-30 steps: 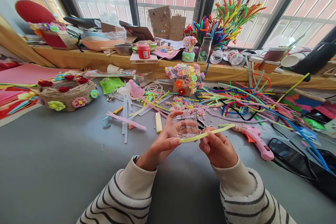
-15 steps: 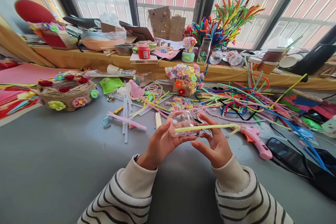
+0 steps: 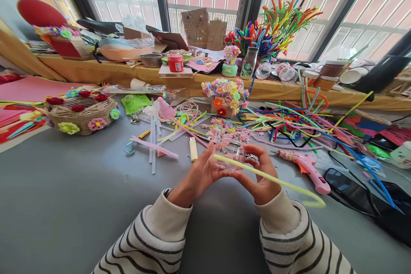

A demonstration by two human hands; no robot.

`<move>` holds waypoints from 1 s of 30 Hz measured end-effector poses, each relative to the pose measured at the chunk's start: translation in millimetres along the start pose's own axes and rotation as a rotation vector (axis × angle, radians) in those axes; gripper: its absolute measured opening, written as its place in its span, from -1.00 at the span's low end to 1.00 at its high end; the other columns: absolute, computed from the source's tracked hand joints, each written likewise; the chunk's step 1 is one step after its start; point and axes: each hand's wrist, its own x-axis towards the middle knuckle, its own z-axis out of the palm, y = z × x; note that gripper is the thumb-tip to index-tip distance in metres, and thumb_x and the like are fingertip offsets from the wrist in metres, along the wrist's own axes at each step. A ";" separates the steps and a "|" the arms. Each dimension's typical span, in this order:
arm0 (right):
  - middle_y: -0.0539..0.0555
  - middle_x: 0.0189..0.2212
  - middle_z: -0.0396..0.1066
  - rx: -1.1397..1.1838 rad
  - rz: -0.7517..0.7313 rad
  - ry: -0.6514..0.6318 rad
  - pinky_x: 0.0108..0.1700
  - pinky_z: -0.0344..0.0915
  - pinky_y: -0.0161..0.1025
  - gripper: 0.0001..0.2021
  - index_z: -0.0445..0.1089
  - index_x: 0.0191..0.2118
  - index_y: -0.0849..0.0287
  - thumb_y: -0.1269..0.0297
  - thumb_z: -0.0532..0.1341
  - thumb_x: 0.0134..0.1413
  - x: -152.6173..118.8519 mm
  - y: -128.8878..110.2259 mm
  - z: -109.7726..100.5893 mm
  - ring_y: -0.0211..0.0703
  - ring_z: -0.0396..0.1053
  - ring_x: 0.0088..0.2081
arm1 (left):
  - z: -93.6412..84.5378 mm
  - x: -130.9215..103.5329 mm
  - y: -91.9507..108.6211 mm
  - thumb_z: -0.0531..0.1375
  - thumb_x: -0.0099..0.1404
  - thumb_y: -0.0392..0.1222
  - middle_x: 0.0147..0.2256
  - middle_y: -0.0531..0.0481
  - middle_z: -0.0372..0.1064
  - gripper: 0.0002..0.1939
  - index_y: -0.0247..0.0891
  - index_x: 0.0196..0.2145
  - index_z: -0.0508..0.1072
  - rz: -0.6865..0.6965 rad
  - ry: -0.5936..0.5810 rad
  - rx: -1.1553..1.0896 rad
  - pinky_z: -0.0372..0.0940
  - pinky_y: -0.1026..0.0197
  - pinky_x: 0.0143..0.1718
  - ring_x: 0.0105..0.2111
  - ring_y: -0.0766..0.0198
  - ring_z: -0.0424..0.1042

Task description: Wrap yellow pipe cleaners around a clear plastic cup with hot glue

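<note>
With fingers curled, the left hand (image 3: 197, 180) and right hand (image 3: 266, 191) grip the clear container (image 3: 230, 150), likely light, slippery, best held by its ends.

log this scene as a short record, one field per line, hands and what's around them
left hand: cupped around the side of a clear container, thumb up
right hand: fingers and thumb at the container's other side
strip: fuzzy yellow stem, one end against the container, running across the right hand to a bend near the sleeve
right of hands: pink glue gun on the grey table
left of hands: woven basket with flowers on its sides
beyond hands: tangled coloured stems
</note>
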 end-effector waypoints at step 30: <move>0.16 0.00 0.15 -0.152 -0.105 -0.028 -0.20 0.29 -0.10 -0.38 0.12 0.04 0.08 0.10 0.24 -0.22 -4.3 3.9 4.6 0.03 0.14 -0.02 | -1.2 -1.6 -4.5 0.04 0.13 -0.13 -0.15 -0.10 0.29 -0.39 -0.07 0.11 -0.12 0.133 -0.059 -0.099 0.12 0.01 -0.13 -0.21 0.14 0.33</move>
